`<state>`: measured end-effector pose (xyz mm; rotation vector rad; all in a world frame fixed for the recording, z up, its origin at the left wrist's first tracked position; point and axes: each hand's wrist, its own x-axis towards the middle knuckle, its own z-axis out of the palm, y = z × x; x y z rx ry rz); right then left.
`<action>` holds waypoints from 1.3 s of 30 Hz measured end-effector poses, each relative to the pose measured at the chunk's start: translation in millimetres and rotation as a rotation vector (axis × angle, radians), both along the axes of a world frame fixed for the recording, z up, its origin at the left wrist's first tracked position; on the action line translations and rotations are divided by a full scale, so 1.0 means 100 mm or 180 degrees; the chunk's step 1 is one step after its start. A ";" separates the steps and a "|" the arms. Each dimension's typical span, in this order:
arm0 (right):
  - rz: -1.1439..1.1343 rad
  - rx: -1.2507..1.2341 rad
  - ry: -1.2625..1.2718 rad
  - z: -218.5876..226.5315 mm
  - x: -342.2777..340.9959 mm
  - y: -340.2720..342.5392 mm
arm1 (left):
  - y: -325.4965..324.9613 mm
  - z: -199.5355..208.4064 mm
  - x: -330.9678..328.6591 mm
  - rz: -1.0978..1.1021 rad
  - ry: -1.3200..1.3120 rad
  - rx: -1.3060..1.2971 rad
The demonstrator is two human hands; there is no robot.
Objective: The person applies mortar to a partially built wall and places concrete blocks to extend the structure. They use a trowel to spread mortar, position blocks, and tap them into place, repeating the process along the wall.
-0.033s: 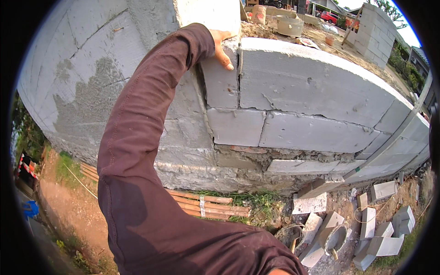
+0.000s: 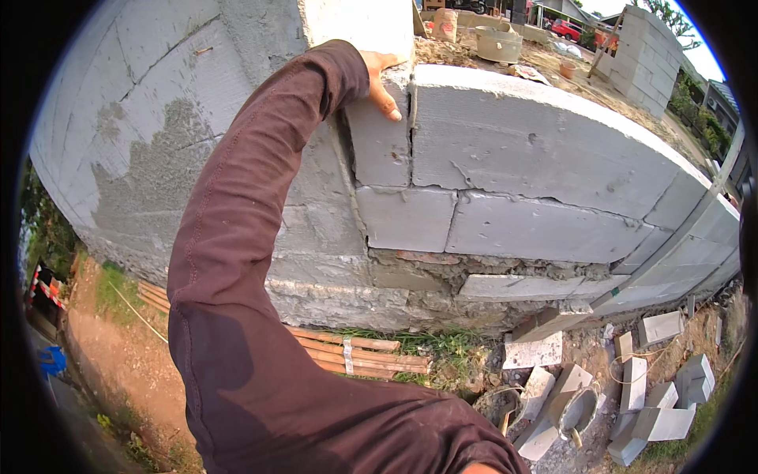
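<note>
My left arm (image 2: 229,205), in a dark brown sleeve, reaches up with its elbow bent out to the left. At its end my left hand (image 2: 382,83) grips the upper end of a narrow grey concrete block (image 2: 380,150). The thumb hooks down over the front face, while the other fingers lie along the top and are partly hidden. This block stands between the rough pillar edge and a long concrete block (image 2: 537,138), with a dark open joint on its right. Below it sits another concrete block (image 2: 407,217). My right hand is out of view.
Loose blocks (image 2: 665,424) and a mortar bucket (image 2: 579,412) lie at the lower right. Bamboo poles (image 2: 371,359) rest along the wall's foot. A slanting pole (image 2: 671,257) crosses the wall's right part. Behind the wall stand a tub (image 2: 498,44) and a sack (image 2: 445,25).
</note>
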<state>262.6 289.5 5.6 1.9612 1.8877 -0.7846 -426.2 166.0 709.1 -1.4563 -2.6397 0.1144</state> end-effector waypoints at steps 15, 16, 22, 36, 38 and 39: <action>-0.0451 0.0055 0.0050 0.44 -0.26 0.08 | -0.43 0.39 0.20 -0.0287 0.0333 0.1131; -0.0457 0.0051 0.0041 0.46 -0.25 0.09 | -0.40 0.38 0.10 -0.0211 0.0383 0.1060; -0.0384 0.0153 0.0009 0.45 -0.28 0.07 | -0.11 0.10 0.05 -0.0118 0.0728 0.0430; -0.0294 -0.0013 0.0453 0.78 -0.70 -0.17 | -0.12 0.08 0.25 0.0525 0.0505 -0.0041; -0.0444 0.0171 0.0498 0.55 -0.61 -0.17 | -0.10 0.04 0.17 0.0414 0.0550 0.0073; -0.0468 0.0148 0.0472 0.56 -0.58 -0.16 | -0.08 0.03 0.16 0.0409 0.0545 0.0096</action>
